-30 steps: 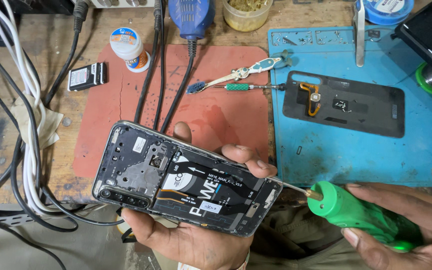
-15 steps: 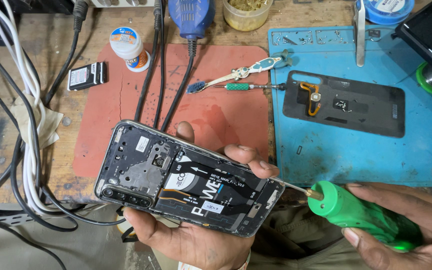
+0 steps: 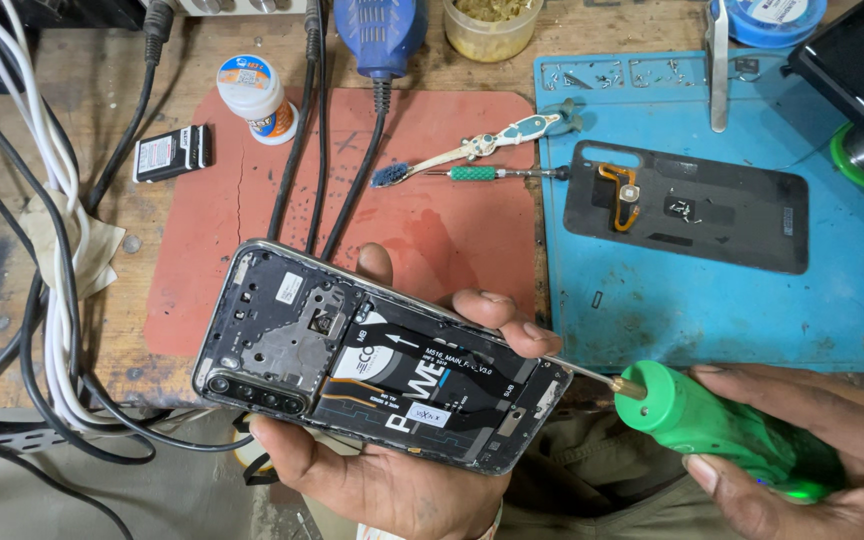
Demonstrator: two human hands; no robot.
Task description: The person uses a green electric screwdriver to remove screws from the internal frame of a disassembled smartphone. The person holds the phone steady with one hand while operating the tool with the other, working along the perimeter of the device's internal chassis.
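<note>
My left hand (image 3: 392, 480) cradles an opened smartphone (image 3: 372, 370) from below, fingers wrapped over its far edge, with the phone's black internals and battery facing up. My right hand (image 3: 822, 470) grips a green electric screwdriver (image 3: 722, 425) at the lower right. Its thin metal bit points left and meets the phone's right end near my left fingertips. The phone's detached black back cover (image 3: 692, 205) lies flat on the blue mat (image 3: 672, 310).
A red mat (image 3: 432, 220) covers the wooden bench, crossed by black cables (image 3: 307, 150). A toothbrush (image 3: 472, 150), small green-handled screwdriver (image 3: 497, 173), white paste jar (image 3: 252, 95), small black battery (image 3: 172, 152), tweezers (image 3: 717, 60) and white cables (image 3: 42, 250) lie around.
The phone has shifted very slightly in my left hand; the screwdriver stays pressed at its right end.
</note>
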